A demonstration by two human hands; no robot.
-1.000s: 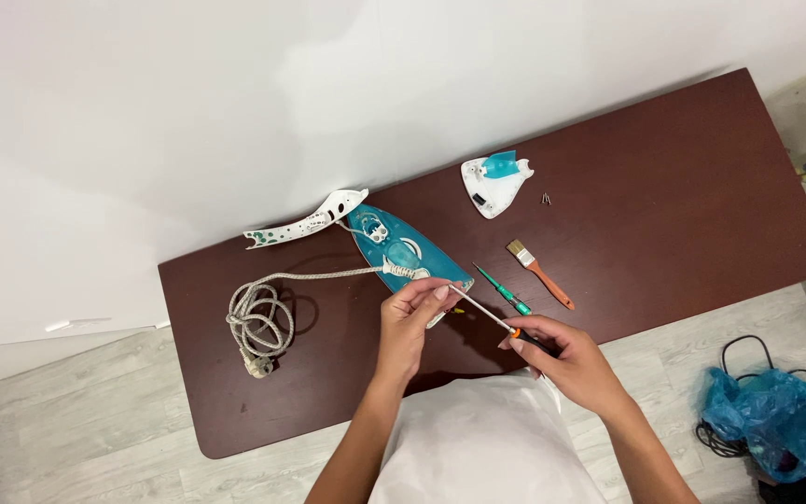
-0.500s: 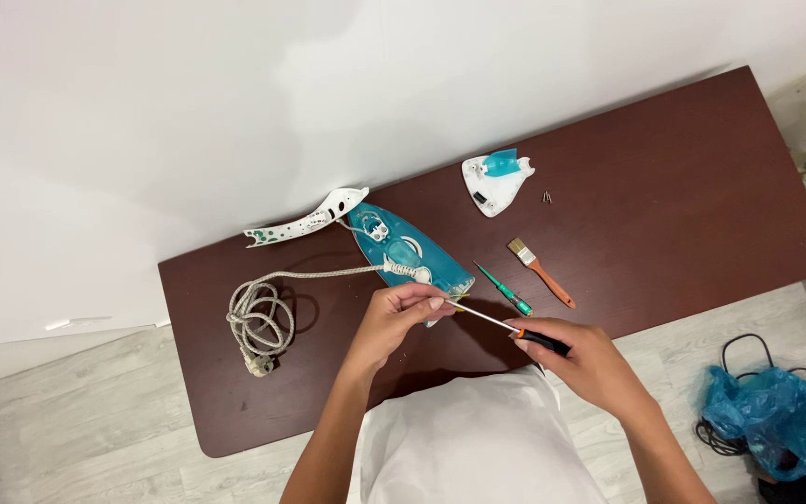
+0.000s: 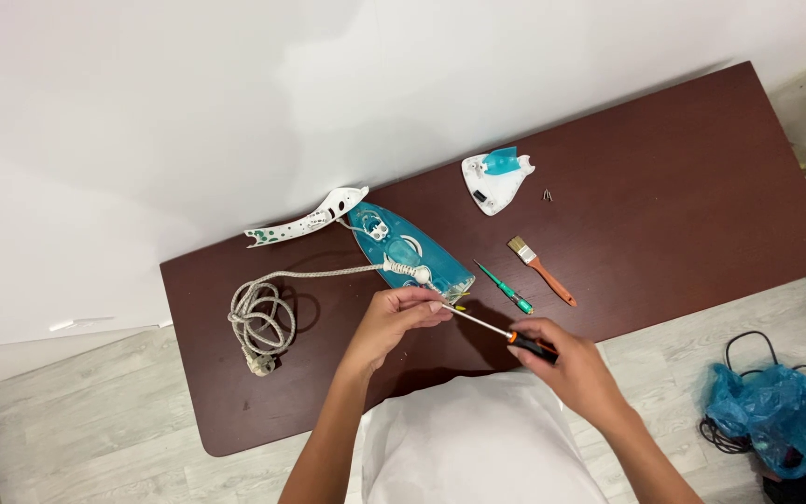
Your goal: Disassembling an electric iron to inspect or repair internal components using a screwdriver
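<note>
The right hand (image 3: 576, 369) is closed around the black and orange handle of a screwdriver (image 3: 501, 331) — its thin metal end points at the back of the blue iron (image 3: 408, 250) on the brown table (image 3: 701, 187). The left hand (image 3: 398, 317) pinches the metal shaft with its fingertips, just beside the iron's cord (image 3: 263, 313) — a green screwdriver (image 3: 506, 287) and a small brush (image 3: 541, 271) lie near

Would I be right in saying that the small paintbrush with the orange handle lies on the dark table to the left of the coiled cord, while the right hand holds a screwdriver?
Not quite. In the head view the paintbrush lies to the right of the coiled cord, beyond the teal iron body. The rest holds: it rests on the dark table, and the right hand holds the screwdriver.
</note>
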